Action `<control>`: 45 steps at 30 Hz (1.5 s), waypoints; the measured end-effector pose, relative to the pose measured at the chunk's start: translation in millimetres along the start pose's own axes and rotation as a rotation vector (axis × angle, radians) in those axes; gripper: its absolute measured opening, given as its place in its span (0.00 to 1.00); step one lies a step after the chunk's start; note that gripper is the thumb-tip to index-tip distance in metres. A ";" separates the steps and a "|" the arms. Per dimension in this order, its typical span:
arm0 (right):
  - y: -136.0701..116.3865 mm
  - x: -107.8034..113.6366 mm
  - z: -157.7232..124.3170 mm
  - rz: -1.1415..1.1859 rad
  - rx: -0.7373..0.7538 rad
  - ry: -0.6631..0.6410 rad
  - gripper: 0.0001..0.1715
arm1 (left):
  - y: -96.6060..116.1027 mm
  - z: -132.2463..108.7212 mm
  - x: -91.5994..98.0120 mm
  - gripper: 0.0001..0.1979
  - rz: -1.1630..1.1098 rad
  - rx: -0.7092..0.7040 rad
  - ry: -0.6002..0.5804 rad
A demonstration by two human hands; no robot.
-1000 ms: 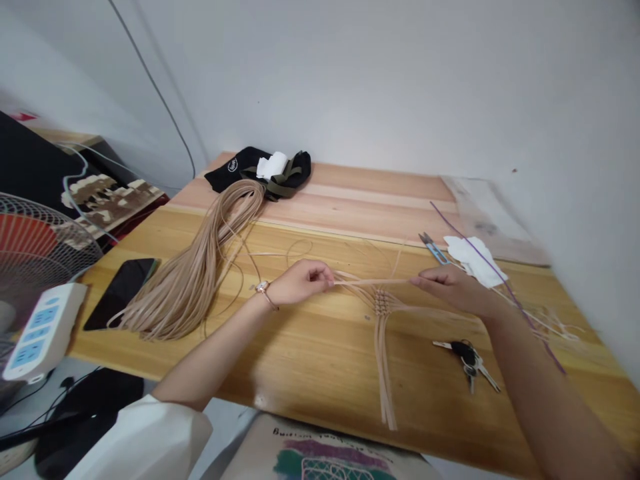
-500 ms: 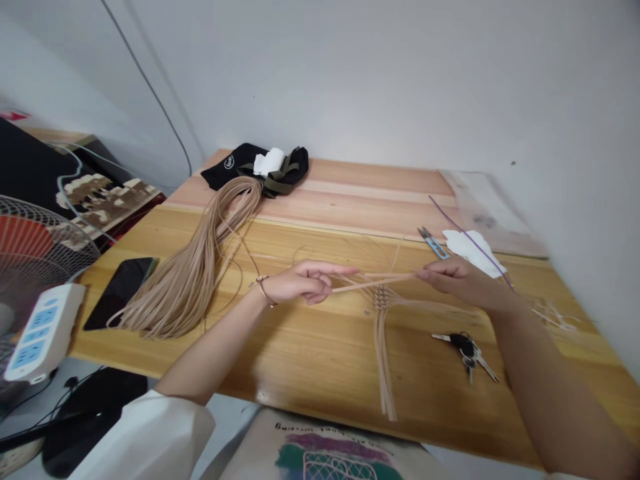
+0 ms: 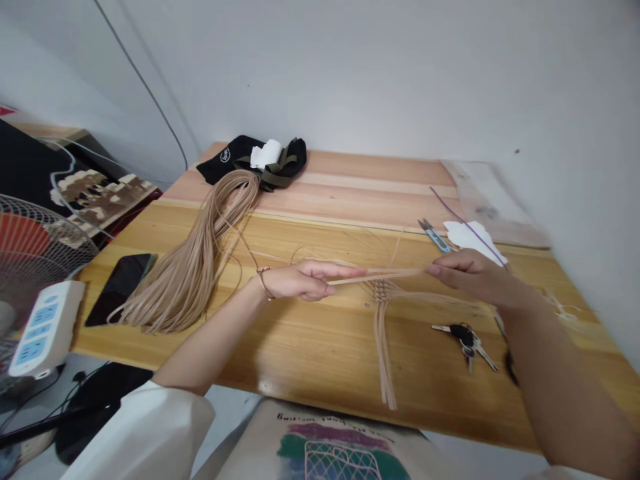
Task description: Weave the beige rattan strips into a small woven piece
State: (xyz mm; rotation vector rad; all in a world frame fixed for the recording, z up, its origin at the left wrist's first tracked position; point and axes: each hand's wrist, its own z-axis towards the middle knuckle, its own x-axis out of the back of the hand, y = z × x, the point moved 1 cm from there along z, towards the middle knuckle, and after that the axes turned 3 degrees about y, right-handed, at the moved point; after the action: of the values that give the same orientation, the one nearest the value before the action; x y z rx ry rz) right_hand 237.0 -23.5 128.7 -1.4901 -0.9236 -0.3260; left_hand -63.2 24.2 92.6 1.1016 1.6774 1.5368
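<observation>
Head camera: a pale strip (image 3: 350, 279) runs sideways between the two hands, pulled straight, its two strands parting slightly toward the left. The right hand (image 3: 463, 270) pinches it closed at the thumb and fingers; the left hand (image 3: 310, 279) has its index finger stretched along the upper strand, while the lower one runs into its thumb and curled fingers, which appear closed on it. The small woven square (image 3: 382, 291) sits on the table (image 3: 310, 353) just to the person's side of this span, between the hands, with the left fingertip nearer than the right hand. Long tails (image 3: 383, 353) point from the square toward the person, their long axis roughly square to the held strip; other strips (image 3: 435, 299) head right, below the right hand.
</observation>
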 end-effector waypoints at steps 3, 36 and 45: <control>0.3 0.9 -2.3 0.026 -0.001 -0.037 0.34 | 2.0 0.1 -0.8 0.29 -0.169 0.076 -0.113; 8.7 -0.2 -10.6 0.126 0.002 -0.089 0.33 | 19.1 -0.1 -6.2 0.30 -0.107 0.151 -0.136; 5.1 -2.2 -15.1 0.146 -0.002 -0.068 0.33 | 20.4 -0.9 -8.1 0.30 -0.063 0.150 -0.148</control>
State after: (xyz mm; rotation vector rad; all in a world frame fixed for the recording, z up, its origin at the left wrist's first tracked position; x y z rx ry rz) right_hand 244.1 -37.8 126.2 -1.5695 -0.8625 -0.1704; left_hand -56.6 16.3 112.1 1.1966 1.7307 1.2751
